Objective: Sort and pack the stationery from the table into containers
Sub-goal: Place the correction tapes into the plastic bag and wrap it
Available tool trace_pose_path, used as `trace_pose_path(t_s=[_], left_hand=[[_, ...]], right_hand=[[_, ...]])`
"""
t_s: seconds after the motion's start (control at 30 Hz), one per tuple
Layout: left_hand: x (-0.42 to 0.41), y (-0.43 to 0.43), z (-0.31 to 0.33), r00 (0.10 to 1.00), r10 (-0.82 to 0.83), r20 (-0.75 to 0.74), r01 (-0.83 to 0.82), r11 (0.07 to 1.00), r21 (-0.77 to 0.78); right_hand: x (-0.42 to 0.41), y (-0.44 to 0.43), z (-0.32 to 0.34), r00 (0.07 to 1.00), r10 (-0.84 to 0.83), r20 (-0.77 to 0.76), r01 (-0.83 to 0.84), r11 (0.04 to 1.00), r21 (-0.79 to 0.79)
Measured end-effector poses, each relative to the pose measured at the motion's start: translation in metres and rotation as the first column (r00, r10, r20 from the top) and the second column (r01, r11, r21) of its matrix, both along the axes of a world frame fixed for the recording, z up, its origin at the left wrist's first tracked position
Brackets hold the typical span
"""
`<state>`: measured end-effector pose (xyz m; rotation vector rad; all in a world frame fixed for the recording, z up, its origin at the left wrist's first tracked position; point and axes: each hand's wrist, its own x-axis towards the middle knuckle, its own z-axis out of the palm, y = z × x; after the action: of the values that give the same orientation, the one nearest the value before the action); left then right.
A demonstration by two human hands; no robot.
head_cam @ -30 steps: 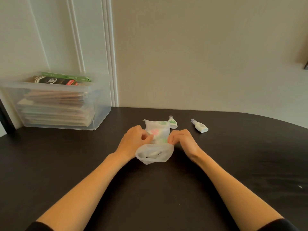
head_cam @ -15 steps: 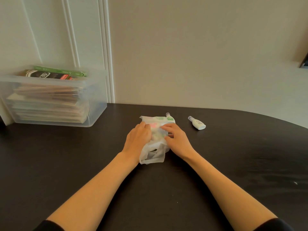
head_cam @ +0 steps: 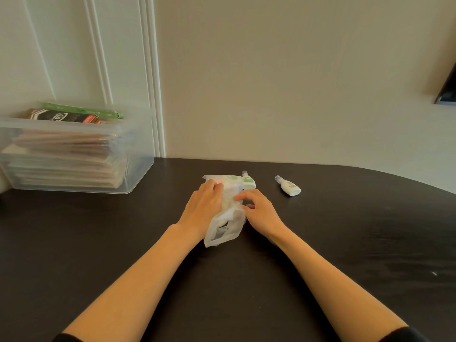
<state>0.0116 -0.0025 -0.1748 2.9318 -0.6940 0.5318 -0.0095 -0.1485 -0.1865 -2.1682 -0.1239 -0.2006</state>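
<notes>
Translucent plastic bag (head_cam: 223,232): lying flat on the black table (head_cam: 357,243), mouth end towards the wall; pink and green items show faintly through the film.

Left hand (head_cam: 203,206): on the bag's left side, fingers laid over the film and pressing it down, nothing enclosed.

Right hand (head_cam: 262,213): at the bag's right edge, fingers curled, index tip on the plastic. Whether a pinch closes on the film cannot be told.

Green-labelled bottle (head_cam: 248,181): unpacked, touching or just beside the bag's far right corner.

White bottle (head_cam: 288,187): unpacked, further right of the bag, apart from it.

Clear storage bin (head_cam: 138,159): well to the bag's left, stacked with paper goods.

Risks, as judged:
- Thin film may slip under flat pressure, letting packed items slide out of the mouth.
- A careless sweep of the right hand could roll the green-labelled bottle away.
- Sealing now would leave both bottles loose.
</notes>
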Motion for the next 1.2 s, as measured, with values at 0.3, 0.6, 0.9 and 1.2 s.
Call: trace_pose_path(t_s=[0.3,0.6,0.9,1.2], left_hand=[[0.000,0.002,0.000,0.996,-0.043,-0.076,0.038,0.997,-0.073],[0.004,-0.007,0.003,0.976,0.028,-0.216,-0.068,0.981,-0.183],[0.017,-0.018,0.005,0.981,-0.043,-0.190,-0.034,0.922,-0.386],[0.002,-0.006,0.001,0.960,0.266,-0.083,-0.254,0.715,-0.652]], right_hand=[[-0.001,0.003,0.005,0.998,0.006,-0.069,-0.006,1.000,0.003],[0.003,-0.001,0.006,0.995,-0.090,-0.037,0.091,0.995,0.047],[0.025,-0.065,0.006,0.816,-0.572,0.080,0.575,0.792,-0.205],[0.031,-0.050,0.008,0.898,-0.417,0.142,0.424,0.727,-0.541]])
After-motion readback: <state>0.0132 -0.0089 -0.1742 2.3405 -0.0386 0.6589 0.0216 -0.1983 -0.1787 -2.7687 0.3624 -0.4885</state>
